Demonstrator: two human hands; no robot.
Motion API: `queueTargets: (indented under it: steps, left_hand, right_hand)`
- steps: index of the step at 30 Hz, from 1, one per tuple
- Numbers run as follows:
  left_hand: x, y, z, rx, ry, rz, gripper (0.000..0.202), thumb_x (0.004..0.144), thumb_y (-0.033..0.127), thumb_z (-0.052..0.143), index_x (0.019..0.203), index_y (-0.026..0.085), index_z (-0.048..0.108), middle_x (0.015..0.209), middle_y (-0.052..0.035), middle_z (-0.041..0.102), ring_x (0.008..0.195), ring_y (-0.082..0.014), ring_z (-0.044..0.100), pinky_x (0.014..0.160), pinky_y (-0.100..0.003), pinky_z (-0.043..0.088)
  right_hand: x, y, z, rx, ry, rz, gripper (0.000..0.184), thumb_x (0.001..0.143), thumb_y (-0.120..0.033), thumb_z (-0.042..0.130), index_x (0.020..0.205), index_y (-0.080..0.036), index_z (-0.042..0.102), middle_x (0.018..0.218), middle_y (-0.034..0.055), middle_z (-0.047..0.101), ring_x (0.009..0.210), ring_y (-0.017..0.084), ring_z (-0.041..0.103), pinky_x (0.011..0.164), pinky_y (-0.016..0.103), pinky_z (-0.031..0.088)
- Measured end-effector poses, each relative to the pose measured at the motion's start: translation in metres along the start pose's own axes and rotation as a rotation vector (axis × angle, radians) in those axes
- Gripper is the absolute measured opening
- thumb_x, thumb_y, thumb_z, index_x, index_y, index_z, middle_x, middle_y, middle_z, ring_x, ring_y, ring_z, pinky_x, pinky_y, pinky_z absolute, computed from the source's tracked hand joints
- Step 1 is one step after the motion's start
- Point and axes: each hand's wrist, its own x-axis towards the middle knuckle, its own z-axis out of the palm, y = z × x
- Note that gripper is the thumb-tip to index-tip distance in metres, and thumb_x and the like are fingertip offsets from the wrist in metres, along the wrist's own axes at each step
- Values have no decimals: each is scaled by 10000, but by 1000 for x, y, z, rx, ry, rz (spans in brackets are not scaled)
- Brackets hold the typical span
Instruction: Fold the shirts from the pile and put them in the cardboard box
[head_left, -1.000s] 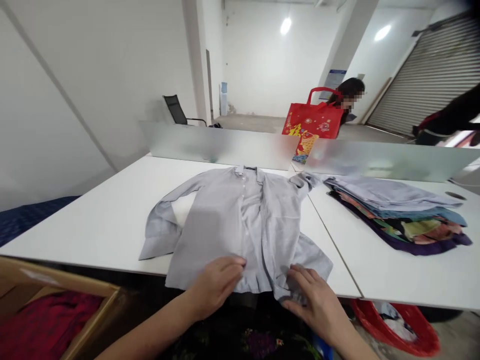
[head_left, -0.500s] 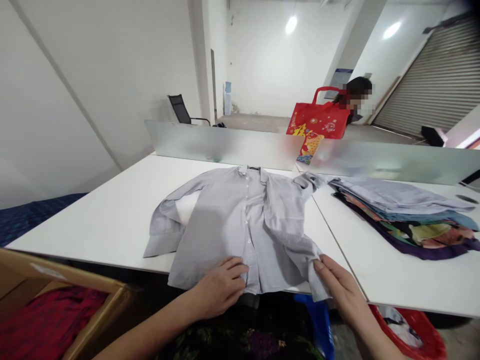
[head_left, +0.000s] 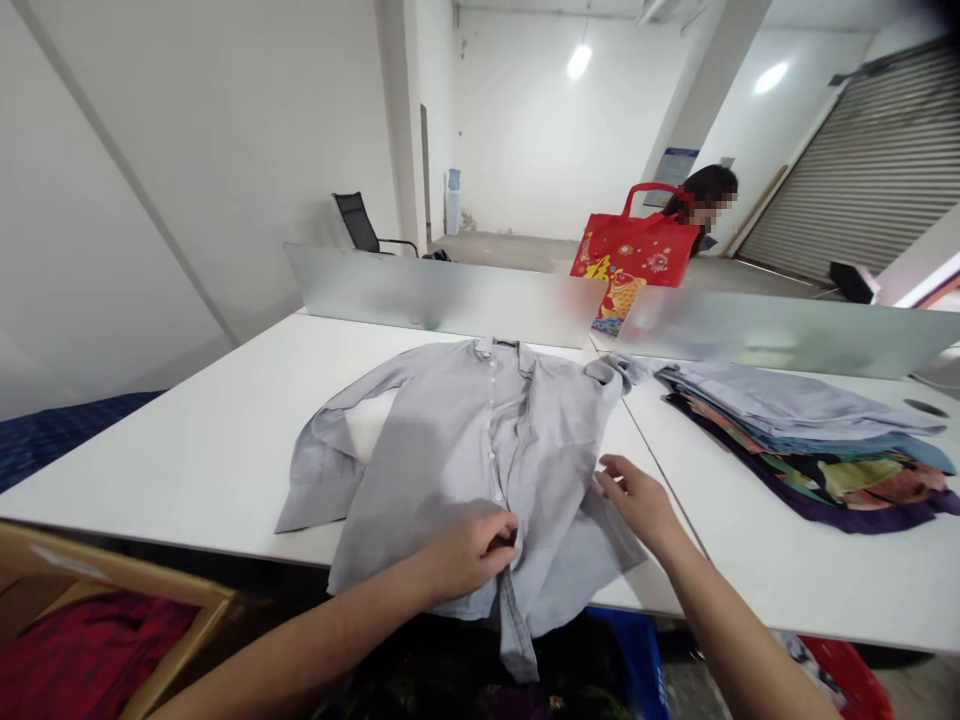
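Observation:
A light grey button-up shirt (head_left: 457, 440) lies front-up on the white table (head_left: 187, 440), collar away from me, its hem hanging over the near edge. My left hand (head_left: 469, 553) is closed, pinching the shirt's button placket near the hem. Further right, my right hand (head_left: 637, 497) rests on the shirt's right side, fingers apart and stretched toward the fabric. The left sleeve is bent back along the shirt's side.
A stack of folded clothes (head_left: 810, 440) lies on the table to the right. Frosted dividers (head_left: 450, 295) line the far edge, with a red bag (head_left: 634, 255) and a person behind them. A wooden box with red cloth (head_left: 97, 640) sits lower left, a red basket (head_left: 840, 680) lower right.
My right hand left the shirt's lower right corner and moved up and inward onto the right side. My left hand closed on the placket and the hem now hangs lower over the edge.

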Motion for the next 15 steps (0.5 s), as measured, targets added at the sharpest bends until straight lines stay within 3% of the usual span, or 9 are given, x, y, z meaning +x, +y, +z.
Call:
queueTargets:
  steps: [2, 4, 6, 7, 9, 11, 13, 15]
  left_hand:
    - [19, -1, 5, -138, -1, -55, 448, 829, 268, 595, 1268, 197, 546, 936, -22, 648, 844, -160, 595, 813, -287, 454]
    - [36, -3, 10, -334, -30, -106, 652, 796, 265, 628, 1410, 205, 419, 899, 0, 624, 792, -139, 578, 772, -270, 453]
    - [48, -3, 14, -484, -71, -141, 736, 756, 203, 634, 1445, 222, 376, 880, 17, 612, 767, -124, 568, 729, -245, 448]
    - [52, -3, 15, -483, -76, -150, 703, 729, 155, 624, 1404, 226, 441, 859, 24, 607, 744, -118, 561, 705, -233, 442]
    - [56, -3, 14, -320, -75, -114, 564, 660, 68, 590, 1202, 220, 630, 810, 34, 592, 683, -104, 534, 677, -220, 433]
    - [58, -2, 7, -83, -151, 1, 448, 613, 45, 596, 1007, 220, 718, 779, 39, 584, 639, -94, 515, 680, -215, 440]
    - [62, -1, -8, 80, -233, 117, 399, 636, 97, 647, 999, 241, 726, 812, 38, 608, 651, -98, 541, 698, -212, 461]
    - [75, -4, -29, 197, -138, 153, 337, 746, 194, 641, 1073, 251, 699, 894, 20, 643, 723, -118, 593, 737, -220, 486]
  right_hand:
    - [36, 12, 3, -96, 40, 143, 542, 840, -463, 538, 1297, -171, 541, 926, 76, 709, 796, 232, 676, 748, 336, 490]
    - [63, 17, 11, -147, 18, 187, 667, 821, -443, 573, 1403, -140, 453, 935, 86, 709, 847, 245, 679, 752, 324, 491]
    - [80, 20, 22, -181, 9, 132, 603, 822, -303, 557, 1402, -162, 469, 975, 75, 710, 902, 228, 673, 774, 296, 485]
    - [85, 23, 26, -211, 32, 90, 542, 822, -226, 521, 1361, -178, 518, 1014, 73, 705, 928, 216, 667, 788, 283, 479]
    - [91, 34, 29, -317, 114, 63, 439, 817, -131, 446, 1212, -179, 633, 1084, 93, 682, 950, 208, 657, 795, 274, 466]
    - [95, 49, 23, -441, 116, 106, 373, 829, -117, 412, 1065, -166, 695, 1072, 123, 662, 896, 213, 662, 740, 280, 458]
    - [102, 56, 11, -538, 94, 152, 340, 842, -149, 420, 1018, -163, 710, 1045, 142, 644, 836, 225, 661, 666, 291, 442]
    - [116, 49, 0, -570, 175, 114, 327, 863, -199, 435, 1054, -164, 698, 1069, 151, 629, 857, 240, 653, 652, 296, 433]
